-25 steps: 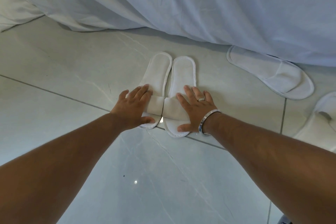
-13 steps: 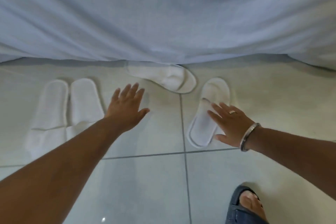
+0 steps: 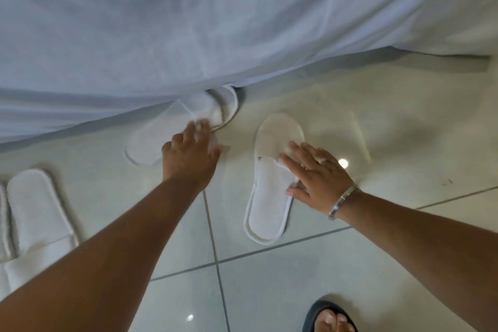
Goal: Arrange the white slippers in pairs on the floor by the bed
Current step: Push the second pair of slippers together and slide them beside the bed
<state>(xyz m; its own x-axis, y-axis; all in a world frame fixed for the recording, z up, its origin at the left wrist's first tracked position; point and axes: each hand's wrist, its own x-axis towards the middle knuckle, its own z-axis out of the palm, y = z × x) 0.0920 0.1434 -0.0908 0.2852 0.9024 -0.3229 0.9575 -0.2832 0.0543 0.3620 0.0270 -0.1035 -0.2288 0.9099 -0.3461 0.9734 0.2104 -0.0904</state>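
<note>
A white slipper (image 3: 266,213) lies on the tiled floor at centre right, toe end towards me. My right hand (image 3: 319,176) presses flat on its strap, thumb against its right edge. A second white slipper (image 3: 151,147) lies slanted, its toe end partly under the hanging bed sheet (image 3: 188,35). My left hand (image 3: 190,155) reaches it, fingertips touching its strap, thumb spread apart on the floor. A finished pair of white slippers (image 3: 37,213) sits side by side at the left edge, partly cut off and partly hidden by my left forearm.
The bed sheet drapes down to the floor across the whole top of the view. My foot in a dark sandal (image 3: 330,318) stands at the bottom right. Pale glossy tiles (image 3: 269,286) with dark grout lines cover the floor.
My hands left the first pair, which now sits at the left. My right hand stays on the centre-right slipper, and my left hand has reached forward onto the slanted slipper.
</note>
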